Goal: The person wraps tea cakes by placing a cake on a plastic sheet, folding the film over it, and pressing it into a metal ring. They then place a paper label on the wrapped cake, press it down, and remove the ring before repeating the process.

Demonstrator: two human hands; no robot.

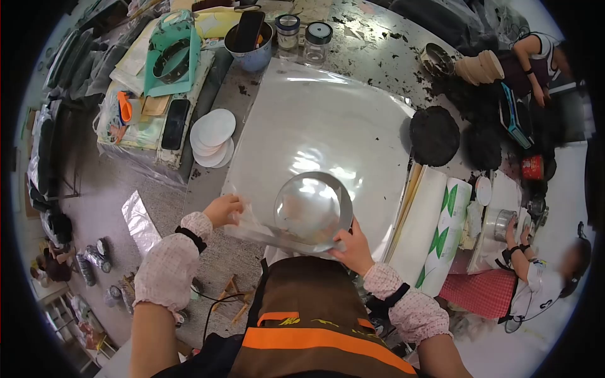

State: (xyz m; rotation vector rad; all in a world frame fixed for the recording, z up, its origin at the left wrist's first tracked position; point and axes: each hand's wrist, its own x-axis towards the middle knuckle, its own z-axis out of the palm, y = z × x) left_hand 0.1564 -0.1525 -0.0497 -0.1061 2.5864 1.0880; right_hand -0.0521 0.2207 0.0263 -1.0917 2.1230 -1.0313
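Observation:
A round metal ring (346,200) stands near the front edge of a large clear plastic sheet (328,120) on the table. My right hand (355,249) grips the ring's near right side, thumb and fingers about its wall. My left hand (224,211) is closed with bent fingers on the edge of a clear plastic film (252,220), just left of the ring. This film runs along the ring's near side toward my right hand. Glare hides how the film meets the ring. White paper discs (213,135) lie in a loose stack beyond my left hand.
Two glass jars (317,44) and a blue pot (250,55) stand at the back. A dark round cake of material (435,135) sits at right, near a green-and-white roll (444,233). A teal dustpan (170,57) lies at left. Two other people work on the right.

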